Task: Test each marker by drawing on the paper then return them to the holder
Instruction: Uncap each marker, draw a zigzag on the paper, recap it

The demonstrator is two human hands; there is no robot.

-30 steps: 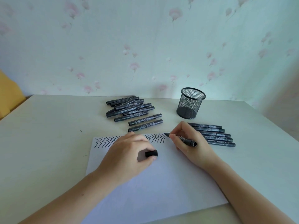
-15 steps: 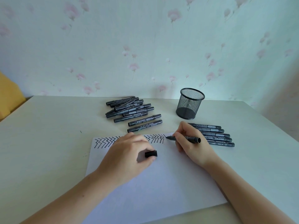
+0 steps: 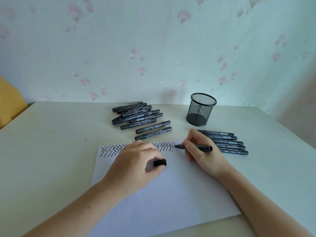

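Marker (image 3: 193,147) tip lowered to paper (image 3: 171,194) edge, gripped by right hand (image 3: 203,154); left hand (image 3: 135,166) pinches cap (image 3: 159,162).

Two bare forearms come up from the bottom edge, no sleeves anywhere in view, nothing worn at either wrist. No watch, no band, no bracelet. The left hand (image 3: 136,165) shows its back to the camera: smooth, no rings visible, knuckles rounded, fingers slim. Over to the right hand (image 3: 203,154): also ringless on the fingers that show, slender, with short plain nails, no polish that can be made out. A tiny dark speck sits on the left forearm, low down near the frame's bottom. Both arms are slim and unmarked otherwise.
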